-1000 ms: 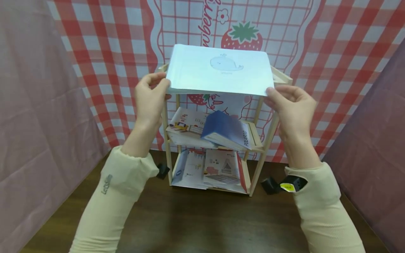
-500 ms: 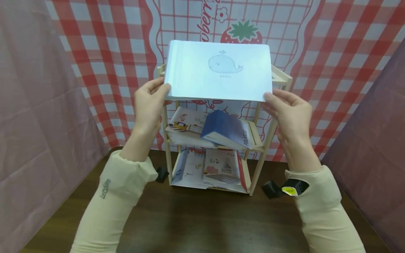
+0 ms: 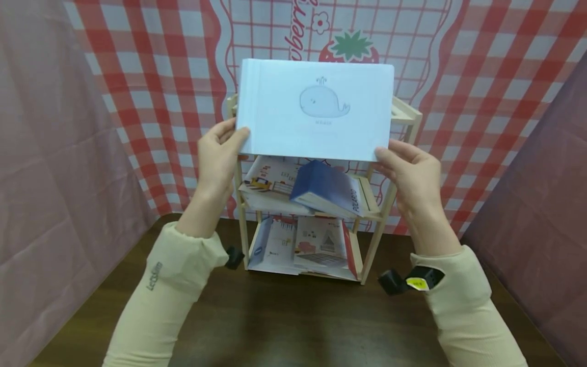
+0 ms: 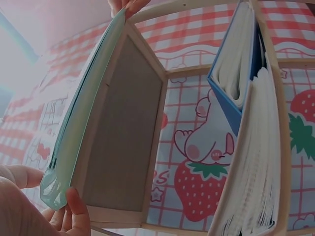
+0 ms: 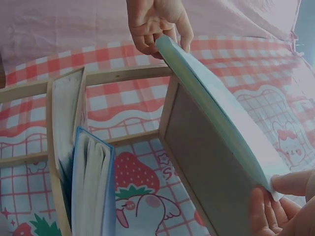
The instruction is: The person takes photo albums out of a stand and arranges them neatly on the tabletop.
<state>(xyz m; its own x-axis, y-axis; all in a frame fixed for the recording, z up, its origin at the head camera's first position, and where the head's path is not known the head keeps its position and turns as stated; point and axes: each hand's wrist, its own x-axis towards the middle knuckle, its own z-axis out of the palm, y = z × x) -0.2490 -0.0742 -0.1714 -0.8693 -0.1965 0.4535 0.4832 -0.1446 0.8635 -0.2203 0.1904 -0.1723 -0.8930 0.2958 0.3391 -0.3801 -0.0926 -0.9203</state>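
A pale book [image 3: 316, 109] with a whale drawn on its cover is tilted above the top of a wooden shelf rack [image 3: 405, 114]. The left hand [image 3: 217, 158] pinches its left edge near the lower corner, thumb on the cover. At the lower right corner, the right hand [image 3: 412, 178] pinches it in a similar way. Both wrist views show the book [image 4: 83, 113] edge-on, with a thin greenish side and the rack's top board [image 5: 197, 142] beneath. Whether the book touches that board cannot be told.
On the middle shelf, a blue book [image 3: 321, 186] leans over a white book [image 3: 270, 181] with vehicle pictures. Several illustrated books [image 3: 321, 247] lie on the bottom shelf. The rack stands on a dark wooden table [image 3: 284, 321] before a red checked cloth [image 3: 179, 76].
The book has tipped so its cover faces me more, and its lower edge has come down. Both hands have lowered with it; the right hand has also shifted slightly left.
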